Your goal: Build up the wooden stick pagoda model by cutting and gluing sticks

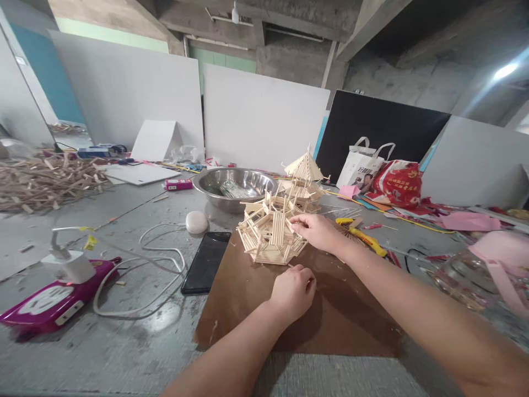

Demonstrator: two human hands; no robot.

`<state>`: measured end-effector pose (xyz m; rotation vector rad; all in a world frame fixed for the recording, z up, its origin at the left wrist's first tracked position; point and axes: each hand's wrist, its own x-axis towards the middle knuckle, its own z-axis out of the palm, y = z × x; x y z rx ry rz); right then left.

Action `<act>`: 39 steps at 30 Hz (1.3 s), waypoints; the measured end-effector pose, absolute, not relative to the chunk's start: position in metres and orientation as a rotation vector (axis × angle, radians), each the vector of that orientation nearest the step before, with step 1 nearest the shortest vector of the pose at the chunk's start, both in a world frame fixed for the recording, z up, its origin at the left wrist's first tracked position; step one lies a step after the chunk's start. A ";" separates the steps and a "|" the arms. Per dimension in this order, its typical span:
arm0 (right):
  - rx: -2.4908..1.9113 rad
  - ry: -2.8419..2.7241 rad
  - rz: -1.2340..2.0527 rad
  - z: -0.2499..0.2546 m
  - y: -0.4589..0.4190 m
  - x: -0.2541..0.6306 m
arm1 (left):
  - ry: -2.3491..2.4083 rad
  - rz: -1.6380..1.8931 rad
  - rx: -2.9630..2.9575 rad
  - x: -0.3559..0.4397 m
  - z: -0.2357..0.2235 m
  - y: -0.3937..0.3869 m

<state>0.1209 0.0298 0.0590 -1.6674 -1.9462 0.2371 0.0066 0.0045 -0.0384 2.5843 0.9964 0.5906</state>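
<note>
A many-sided model built of thin wooden sticks [264, 251] stands on a brown board [248, 298]. My right hand [318, 231] reaches in from the right, its thumb and fingertips pinched at the edge of an upright stick panel on the model. In front of the model, my left hand [293, 292] is closed above the board with its fingers curled. A small pale tip shows near its fingers, but what it holds is hidden. Behind stands a stick tower with a pointed roof [305, 165], partly covered by the nearer model.
A metal basin [231, 204] and a black phone [206, 262] are left of the model. Further left lie a white cable [182, 259], a magenta power strip [45, 309] and a stick pile [49, 182]. A yellow-handled tool [367, 240] and red bag [397, 184] are at right.
</note>
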 end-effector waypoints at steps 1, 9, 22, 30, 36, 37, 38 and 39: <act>-1.671 -1.947 0.234 0.059 0.030 0.121 | 0.999 0.596 2.582 0.007 -0.038 0.004; -1.681 -1.921 0.262 0.058 0.033 0.122 | 1.002 0.616 2.571 0.007 -0.041 0.005; -1.735 -1.891 0.291 0.063 0.030 0.119 | 1.003 0.594 2.546 0.007 -0.038 0.003; -1.748 -1.937 0.211 0.064 0.030 0.120 | 1.010 0.580 2.542 0.007 -0.037 0.004; -1.718 -1.997 0.126 0.065 0.028 0.121 | 1.005 0.608 2.568 0.006 -0.038 0.004; -1.717 -2.002 0.114 0.066 0.028 0.122 | 1.006 0.610 2.572 0.006 -0.038 0.004; -1.717 -2.001 0.100 0.066 0.028 0.123 | 1.008 0.610 2.575 0.006 -0.039 0.004; -1.716 -1.999 0.090 0.067 0.028 0.125 | 1.008 0.610 2.576 0.006 -0.039 0.004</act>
